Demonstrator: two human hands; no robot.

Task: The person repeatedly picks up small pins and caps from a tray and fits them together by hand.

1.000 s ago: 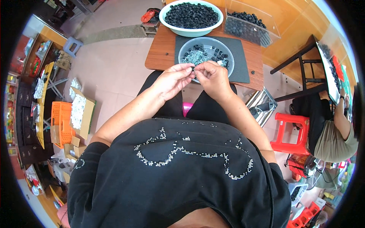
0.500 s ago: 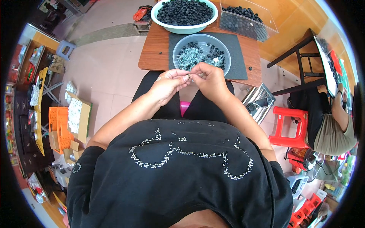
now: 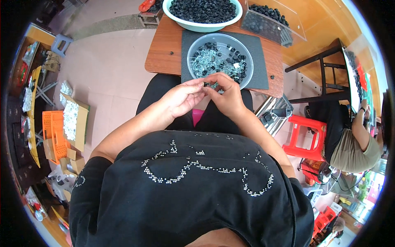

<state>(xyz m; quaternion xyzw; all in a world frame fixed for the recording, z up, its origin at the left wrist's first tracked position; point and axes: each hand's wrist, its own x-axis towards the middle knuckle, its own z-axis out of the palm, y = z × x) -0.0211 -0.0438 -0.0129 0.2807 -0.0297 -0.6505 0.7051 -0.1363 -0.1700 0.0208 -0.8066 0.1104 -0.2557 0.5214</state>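
Note:
My left hand [image 3: 182, 100] and my right hand [image 3: 227, 95] meet over my lap, just off the near rim of a grey bowl [image 3: 189, 66]. Thumbs and forefingers of both are pinched together around a small dark part [image 3: 206, 85], mostly hidden by the fingertips. The other fingers of the left hand are loosely curled. In the bowl lie silvery screws [image 3: 205, 61] on the left and middle, with small black caps [image 3: 235, 53] mainly to the right and back. A dark grey mat [image 3: 259, 66] lies under the bowl.
Behind the bowl stand a pale green basin [image 3: 197, 27] heaped with black caps and a clear bin [image 3: 288, 31] of black parts. Loose caps dot the wooden table [image 3: 162, 49]. To the right, a red stool [image 3: 306, 138] and a seated person [image 3: 356, 150]; left, an orange crate [image 3: 57, 133].
Both hands still pinch together, with the right fingers now more arched toward the bowl's rim. The whole view has shifted slightly.

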